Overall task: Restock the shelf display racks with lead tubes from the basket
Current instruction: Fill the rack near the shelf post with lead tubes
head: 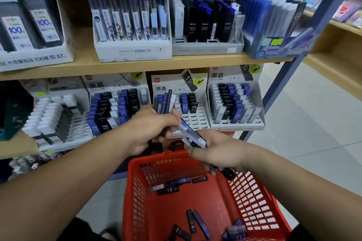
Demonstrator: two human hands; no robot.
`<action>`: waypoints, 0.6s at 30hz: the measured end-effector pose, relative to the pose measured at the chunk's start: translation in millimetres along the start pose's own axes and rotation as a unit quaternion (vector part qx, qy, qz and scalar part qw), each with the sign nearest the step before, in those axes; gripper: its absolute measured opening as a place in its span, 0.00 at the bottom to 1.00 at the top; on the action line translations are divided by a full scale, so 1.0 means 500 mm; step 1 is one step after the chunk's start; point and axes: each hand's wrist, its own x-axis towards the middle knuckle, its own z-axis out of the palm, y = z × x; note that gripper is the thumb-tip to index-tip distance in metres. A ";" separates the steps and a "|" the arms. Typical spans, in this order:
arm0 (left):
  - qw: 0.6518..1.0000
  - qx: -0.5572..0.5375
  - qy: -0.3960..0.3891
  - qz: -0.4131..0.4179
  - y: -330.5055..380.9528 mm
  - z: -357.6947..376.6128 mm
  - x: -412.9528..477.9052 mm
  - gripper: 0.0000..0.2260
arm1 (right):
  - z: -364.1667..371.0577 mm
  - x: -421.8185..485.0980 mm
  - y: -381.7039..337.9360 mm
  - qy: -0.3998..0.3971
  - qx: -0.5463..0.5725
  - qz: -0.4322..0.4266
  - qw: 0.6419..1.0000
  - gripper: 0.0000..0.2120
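Note:
My left hand (148,129) is raised in front of the lower shelf, shut on a fanned bunch of blue, black and clear lead tubes (164,102). My right hand (217,148) is just right of it, above the red basket (176,164), and grips several more lead tubes (193,135) that slant up to my left fingers. Loose tubes (172,186) lie on the basket floor. The white display rack (195,119) behind my hands has several bare slots in its front rows. The rack (235,103) to its right is mostly filled.
Another rack of blue and black tubes (109,109) stands left of my hands. The upper shelf (137,64) carries boxes of pens and lead refills. A blue metal post (293,60) frames the shelf's right end, with tiled floor (303,123) beyond.

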 end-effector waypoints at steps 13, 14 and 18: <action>0.997 -0.014 -0.063 0.040 0.012 -0.024 0.000 0.07 | -0.021 -0.022 0.029 0.088 0.036 -0.048 0.994 0.14; 0.998 -0.037 -0.042 0.030 0.009 -0.026 0.004 0.09 | -0.026 -0.023 0.033 0.102 0.055 -0.036 0.993 0.14; 0.992 -0.120 0.016 -0.036 -0.003 -0.022 0.016 0.10 | -0.043 -0.022 0.043 0.138 0.185 -0.025 0.973 0.17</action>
